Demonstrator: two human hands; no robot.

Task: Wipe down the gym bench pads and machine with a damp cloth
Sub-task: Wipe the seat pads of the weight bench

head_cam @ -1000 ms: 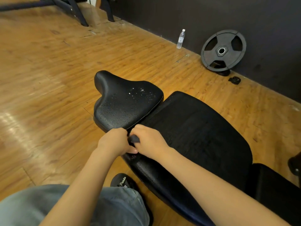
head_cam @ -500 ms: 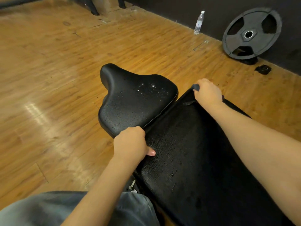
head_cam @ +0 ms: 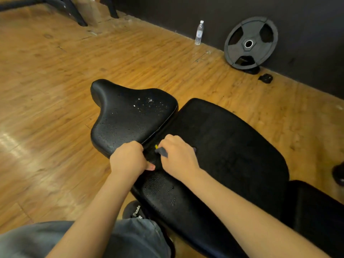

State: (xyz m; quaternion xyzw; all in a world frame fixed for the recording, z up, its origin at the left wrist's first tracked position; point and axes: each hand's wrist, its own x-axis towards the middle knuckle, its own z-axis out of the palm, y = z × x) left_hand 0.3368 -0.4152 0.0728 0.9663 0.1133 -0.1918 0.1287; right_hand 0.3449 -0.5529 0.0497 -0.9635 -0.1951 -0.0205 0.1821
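Both hands work at the gap between the 2 bench pads.
The left hand [head_cam: 130, 161] curls over the near edge of the wet seat pad [head_cam: 130, 116]; the right hand [head_cam: 178, 157] grips a dark cloth [head_cam: 162, 151], pressing it on the back pad [head_cam: 227, 146].

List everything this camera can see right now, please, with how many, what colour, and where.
seat pad: 1, black, droplets on it, centre
back pad: 1, black, right of seat pad
cloth: 1, dark grey, in right hand, at the gap between pads
weight plate: 1, black, leaning on far wall
water bottle: 1, clear, upright by wall
floor: wooden, brown
left hand: grips seat pad's near edge
right hand: holds cloth
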